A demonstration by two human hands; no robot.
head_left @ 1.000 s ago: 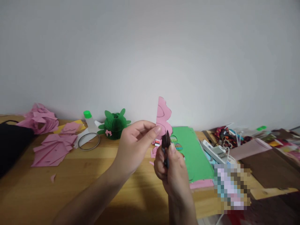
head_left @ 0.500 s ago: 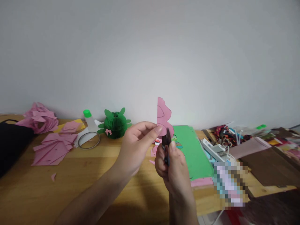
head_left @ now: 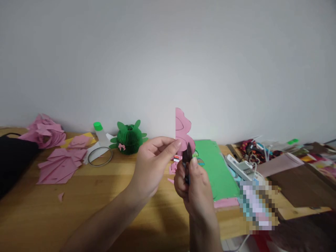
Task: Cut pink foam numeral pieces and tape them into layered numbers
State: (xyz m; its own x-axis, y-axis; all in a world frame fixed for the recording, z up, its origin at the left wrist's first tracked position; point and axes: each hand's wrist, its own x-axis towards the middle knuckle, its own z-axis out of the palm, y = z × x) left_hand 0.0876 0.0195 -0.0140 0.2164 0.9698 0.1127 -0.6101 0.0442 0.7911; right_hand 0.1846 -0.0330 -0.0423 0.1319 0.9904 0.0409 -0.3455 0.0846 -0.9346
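Between the thumb and fingers of my left hand (head_left: 153, 162) is a piece of pink paper (head_left: 183, 125), held upright. Its left edge is straight, its right edge is wavy, and dark curved lines are drawn on it. My right hand (head_left: 195, 185) is closed around a pair of scissors (head_left: 188, 157) with dark blades pointing up. The blades meet the paper's lower right part; my fingers hide most of the handles. Behind my hands, small pink paper pieces (head_left: 173, 168) lie on the wooden table (head_left: 110, 199).
A green paper ball figure (head_left: 129, 140), a glue bottle (head_left: 99, 134), a ring (head_left: 100, 156) and folded pink paper (head_left: 61, 166) lie at left. Green sheets (head_left: 223, 175), a white power strip (head_left: 239, 167) and brown card (head_left: 296, 185) lie at right. A grey wall (head_left: 168, 63) rises behind.
The scissor blades look slightly closer together at the paper's lower edge. The paper and both hands have barely shifted.
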